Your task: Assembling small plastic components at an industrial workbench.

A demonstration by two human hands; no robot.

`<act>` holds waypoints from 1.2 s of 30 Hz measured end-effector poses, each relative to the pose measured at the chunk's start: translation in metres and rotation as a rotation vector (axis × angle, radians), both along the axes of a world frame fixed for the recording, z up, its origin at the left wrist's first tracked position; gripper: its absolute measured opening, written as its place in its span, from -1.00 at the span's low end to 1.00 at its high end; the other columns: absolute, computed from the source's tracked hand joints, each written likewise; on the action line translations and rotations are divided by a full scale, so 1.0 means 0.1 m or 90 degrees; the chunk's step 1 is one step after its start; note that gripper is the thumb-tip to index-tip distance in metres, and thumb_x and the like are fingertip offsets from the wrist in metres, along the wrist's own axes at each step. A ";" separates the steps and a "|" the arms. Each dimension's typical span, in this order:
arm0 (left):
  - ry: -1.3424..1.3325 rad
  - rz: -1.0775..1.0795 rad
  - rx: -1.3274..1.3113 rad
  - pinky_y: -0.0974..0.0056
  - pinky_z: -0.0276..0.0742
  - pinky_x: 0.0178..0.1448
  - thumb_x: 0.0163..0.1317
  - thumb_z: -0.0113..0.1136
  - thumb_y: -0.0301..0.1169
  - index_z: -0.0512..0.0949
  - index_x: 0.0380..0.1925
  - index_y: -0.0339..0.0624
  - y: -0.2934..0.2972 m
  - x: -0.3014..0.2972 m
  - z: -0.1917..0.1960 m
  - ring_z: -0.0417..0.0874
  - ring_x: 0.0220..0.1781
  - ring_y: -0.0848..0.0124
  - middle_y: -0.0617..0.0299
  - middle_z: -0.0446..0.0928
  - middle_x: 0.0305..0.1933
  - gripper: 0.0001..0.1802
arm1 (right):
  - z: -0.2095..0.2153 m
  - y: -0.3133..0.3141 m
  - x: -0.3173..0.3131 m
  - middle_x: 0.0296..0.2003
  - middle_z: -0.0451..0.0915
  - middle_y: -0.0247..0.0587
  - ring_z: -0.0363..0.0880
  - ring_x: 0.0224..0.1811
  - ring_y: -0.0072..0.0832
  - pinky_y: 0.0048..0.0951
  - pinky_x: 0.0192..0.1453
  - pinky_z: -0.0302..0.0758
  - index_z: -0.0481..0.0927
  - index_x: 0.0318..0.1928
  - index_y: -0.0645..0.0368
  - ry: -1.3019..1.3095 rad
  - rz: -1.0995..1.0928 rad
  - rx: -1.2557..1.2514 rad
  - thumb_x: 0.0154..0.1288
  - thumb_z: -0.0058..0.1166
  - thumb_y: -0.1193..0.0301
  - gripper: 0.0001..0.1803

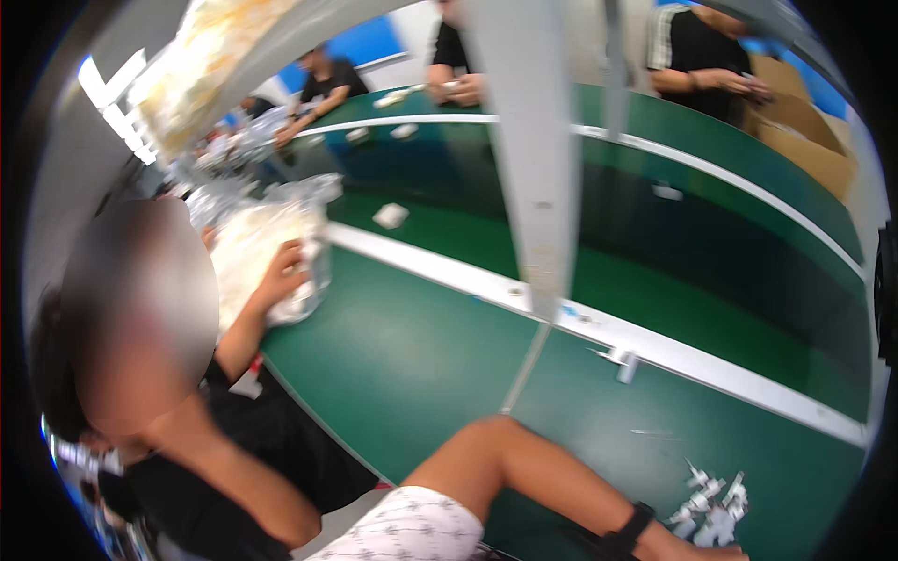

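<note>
My left arm, in a white patterned sleeve, comes in from the lower edge, bends at the elbow and reaches to the right. A black band circles its wrist. At the bottom rim my left hand (697,550) is mostly cut off, so its fingers cannot be made out. Beside it on the green table (402,346) lies a loose pile of small white plastic parts (716,510). Farther back, a white block-like piece (627,366) rests near the white rail. My right hand is out of view.
To my left, a co-worker in black has a hand (281,274) on a clear plastic bag (267,243) of whitish contents. A grey post (533,168) rises from the white rail (430,264). Beyond the green channel, several people work; a cardboard box (804,136) stands far right.
</note>
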State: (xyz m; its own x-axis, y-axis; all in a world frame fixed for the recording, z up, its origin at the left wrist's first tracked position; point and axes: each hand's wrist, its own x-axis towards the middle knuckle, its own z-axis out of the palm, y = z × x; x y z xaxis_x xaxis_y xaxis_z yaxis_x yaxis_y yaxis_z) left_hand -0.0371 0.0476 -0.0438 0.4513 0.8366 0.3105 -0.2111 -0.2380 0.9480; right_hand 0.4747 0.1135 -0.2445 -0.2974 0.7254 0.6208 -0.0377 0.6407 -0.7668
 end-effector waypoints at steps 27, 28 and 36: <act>0.176 0.172 0.073 0.38 0.53 -0.33 0.06 0.47 -0.66 0.77 -0.29 -0.33 -0.38 -0.20 0.50 0.67 -0.43 0.42 0.10 0.70 -0.38 -0.83 | 2.40 -1.07 -3.19 -0.23 0.71 -0.24 0.68 -0.51 -0.59 -0.56 -0.45 0.57 0.75 -0.07 0.19 -0.054 -0.108 -0.048 0.12 0.46 0.51 -0.68; 0.179 0.170 0.091 0.36 0.52 -0.35 0.06 0.47 -0.63 0.77 -0.32 -0.33 -0.40 -0.20 0.50 0.67 -0.44 0.38 0.09 0.69 -0.39 -0.85 | 2.39 -1.07 -3.19 -0.23 0.71 -0.26 0.68 -0.50 -0.60 -0.56 -0.45 0.57 0.76 -0.08 0.17 -0.048 -0.099 -0.041 0.13 0.47 0.49 -0.69; 0.168 0.258 0.211 0.35 0.51 -0.40 0.08 0.35 -0.68 0.72 -0.38 -0.36 -0.47 -0.15 0.35 0.67 -0.47 0.35 0.07 0.68 -0.41 -0.90 | 2.39 -1.10 -3.25 -0.27 0.73 -0.28 0.70 -0.48 -0.57 -0.60 -0.45 0.56 0.81 -0.12 0.12 -0.067 -0.114 0.028 0.06 0.55 0.37 -0.67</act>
State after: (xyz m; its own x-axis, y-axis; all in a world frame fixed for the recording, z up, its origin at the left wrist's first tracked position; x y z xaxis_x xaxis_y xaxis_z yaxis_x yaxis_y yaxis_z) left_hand -0.0521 0.0003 -0.0084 0.2125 0.8357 0.5065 0.1916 -0.5439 0.8170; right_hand 0.1501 0.0038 -0.0059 -0.2304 0.7450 0.6260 0.1584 0.6634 -0.7313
